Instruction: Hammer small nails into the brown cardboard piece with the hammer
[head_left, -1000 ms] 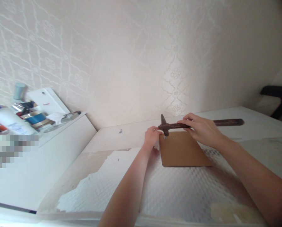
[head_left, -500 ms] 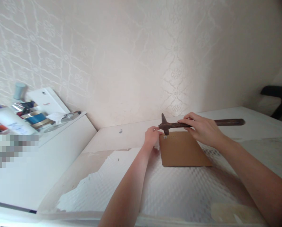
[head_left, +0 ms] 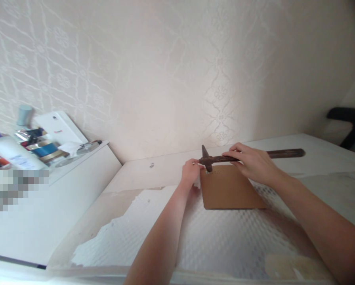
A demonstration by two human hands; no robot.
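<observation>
Lying level across your right fingers, the hammer [head_left: 220, 159] has its head just beside your left fingertips, over the near-left corner area of the board's far edge; you cannot tell from here whether it touches. Your right hand [head_left: 250, 162] has its fingers closed around the handle, nearer the head than the butt, which sticks out to the right beyond your knuckles. The board [head_left: 229, 190], brown and flat, lies below the hammer, spreading from your left fingertips to under your right hand. Your left hand [head_left: 191, 172] is at its far left corner, fingers drawn narrow; whether they pinch anything small, you cannot tell. Tiny shiny bits [head_left: 207, 172] sit on the board just right of those fingertips, with faint dots running on toward your right fingers. Beneath the board and nearer you than your fingers is a bumpy white sheet [head_left: 222, 245], laid over the table [head_left: 284, 141]. More small metal pieces [head_left: 151, 165] rest to the left of your left fingers. Well left of them stands a white cabinet [head_left: 67, 206], its top crowded with a box [head_left: 61, 126] and other items. Beyond your fingers rises the patterned wall [head_left: 165, 79].
</observation>
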